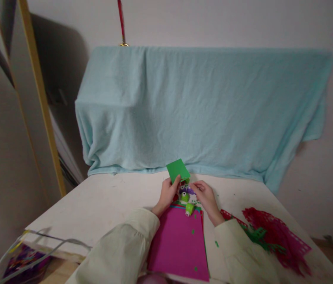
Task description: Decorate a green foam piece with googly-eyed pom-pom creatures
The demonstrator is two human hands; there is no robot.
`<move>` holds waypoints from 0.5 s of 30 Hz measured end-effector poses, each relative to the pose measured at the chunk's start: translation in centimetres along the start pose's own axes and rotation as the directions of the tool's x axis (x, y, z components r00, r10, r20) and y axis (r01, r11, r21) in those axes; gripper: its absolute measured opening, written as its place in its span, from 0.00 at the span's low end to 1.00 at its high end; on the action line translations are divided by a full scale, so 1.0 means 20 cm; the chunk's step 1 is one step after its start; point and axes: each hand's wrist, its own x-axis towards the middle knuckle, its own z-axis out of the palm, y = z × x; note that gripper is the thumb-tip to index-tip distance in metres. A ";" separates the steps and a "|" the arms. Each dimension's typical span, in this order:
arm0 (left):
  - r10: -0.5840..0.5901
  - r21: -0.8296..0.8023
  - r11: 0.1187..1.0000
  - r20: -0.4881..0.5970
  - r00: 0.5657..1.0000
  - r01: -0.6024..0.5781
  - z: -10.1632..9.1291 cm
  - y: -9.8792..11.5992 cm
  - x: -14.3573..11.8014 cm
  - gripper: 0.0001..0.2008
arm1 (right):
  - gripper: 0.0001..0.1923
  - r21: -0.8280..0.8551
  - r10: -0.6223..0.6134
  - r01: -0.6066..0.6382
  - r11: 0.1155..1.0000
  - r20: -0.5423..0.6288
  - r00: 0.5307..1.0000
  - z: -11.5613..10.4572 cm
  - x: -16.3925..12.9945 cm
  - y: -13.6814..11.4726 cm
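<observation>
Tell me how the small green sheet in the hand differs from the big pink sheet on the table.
The green sheet is much smaller than the pink sheet. The green sheet is held up off the table by the left hand; the pink sheet lies flat. The pink sheet tops a stack with small green bits scattered on it; the green sheet is plain. Both look like craft sheets.

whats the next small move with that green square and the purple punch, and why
Probably slide the green paper square edge into the purple punch. The left hand pinches the square upright right beside it, the right hand touches the punch, and punched scraps lie nearby.
</observation>
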 end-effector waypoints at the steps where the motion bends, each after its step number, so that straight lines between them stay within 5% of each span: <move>1: 0.001 -0.004 1.000 -0.009 1.000 -0.002 0.00 0.00 0.00 0.27 | 0.22 -0.058 -0.046 0.046 0.997 -0.001 0.999 0.00 0.00 0.00; 7: -0.008 -0.022 1.000 -0.020 1.000 0.008 0.00 0.00 0.00 0.27 | 0.11 -0.440 -0.249 0.258 0.860 0.079 0.965 0.00 -0.05 -0.01; 15: -0.008 -0.015 1.000 -0.015 1.000 0.008 0.00 -0.01 0.00 0.28 | 0.05 -0.524 -0.258 0.291 0.801 0.138 0.956 -0.01 -0.05 -0.01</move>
